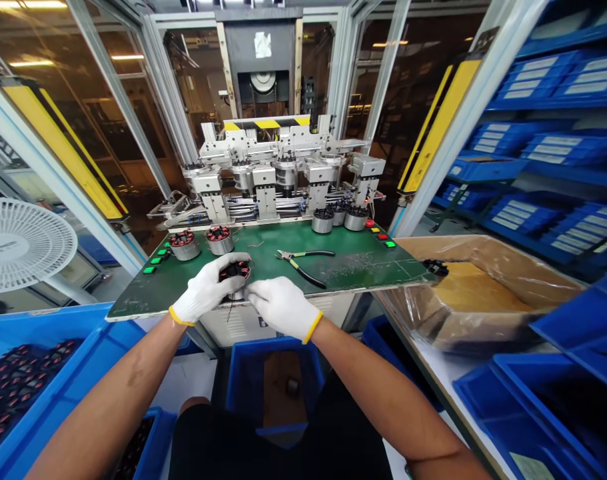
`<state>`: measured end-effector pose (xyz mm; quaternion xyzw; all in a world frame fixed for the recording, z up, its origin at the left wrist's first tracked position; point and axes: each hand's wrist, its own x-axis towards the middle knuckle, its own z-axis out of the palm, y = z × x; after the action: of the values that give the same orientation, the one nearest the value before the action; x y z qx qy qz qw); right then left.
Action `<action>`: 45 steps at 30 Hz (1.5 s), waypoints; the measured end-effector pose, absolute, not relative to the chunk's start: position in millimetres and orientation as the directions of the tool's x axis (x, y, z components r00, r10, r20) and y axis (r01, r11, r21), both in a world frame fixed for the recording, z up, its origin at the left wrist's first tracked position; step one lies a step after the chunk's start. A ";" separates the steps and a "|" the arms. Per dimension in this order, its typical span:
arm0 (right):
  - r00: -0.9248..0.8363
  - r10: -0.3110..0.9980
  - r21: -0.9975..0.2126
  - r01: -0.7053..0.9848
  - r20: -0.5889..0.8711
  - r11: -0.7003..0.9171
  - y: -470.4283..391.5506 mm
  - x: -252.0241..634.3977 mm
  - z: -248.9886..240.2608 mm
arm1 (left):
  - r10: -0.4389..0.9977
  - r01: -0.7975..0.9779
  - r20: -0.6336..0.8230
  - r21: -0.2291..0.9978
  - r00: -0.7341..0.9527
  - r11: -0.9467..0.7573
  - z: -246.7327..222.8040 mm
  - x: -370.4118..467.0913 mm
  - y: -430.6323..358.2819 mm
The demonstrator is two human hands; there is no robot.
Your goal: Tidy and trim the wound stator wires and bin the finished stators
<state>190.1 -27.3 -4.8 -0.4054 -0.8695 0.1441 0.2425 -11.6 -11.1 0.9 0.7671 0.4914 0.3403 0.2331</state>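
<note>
My left hand point(206, 287), in a white knit glove with a yellow cuff, is wrapped round a motor stator point(236, 271) with red copper windings at the near edge of the green worktop point(263, 267). A thin dark wire hangs below it. My right hand point(278, 303), gloved alike, has its fingertips pinched together at the stator's right side; what they grip is too small to make out. Diagonal cutters point(308, 261) with black and yellow-green handles lie spread on the worktop to the right. Two wound stators point(219, 240) stand behind my left hand.
Several stators without visible red wire point(323, 220) stand at the back right, near coloured buttons point(382, 237). A winding machine point(263, 180) rises behind. Blue bins flank me, one holding many wound parts point(23, 387). A cardboard box point(476, 287) stands right, a fan point(26, 243) left.
</note>
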 end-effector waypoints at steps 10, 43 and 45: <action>-0.535 0.745 -0.291 0.697 0.399 0.656 -37.8 176.0 -7.5 | 0.660 0.723 0.395 -0.017 0.639 -0.690 7.3 -16.1 -25.0; -0.518 0.772 0.091 0.846 0.369 0.525 4.2 175.4 -10.0 | 0.569 0.661 0.350 -0.260 0.744 -0.704 12.5 -6.3 -63.7; -0.521 0.770 0.090 0.844 0.367 0.528 5.3 175.2 -10.1 | 0.671 0.756 0.431 -0.040 0.603 -0.654 16.0 -8.8 -65.7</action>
<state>175.2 5.3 -10.1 -0.4680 -0.8625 -0.1296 0.1425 -8.8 -65.7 16.0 0.8886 0.4013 0.1931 -0.1099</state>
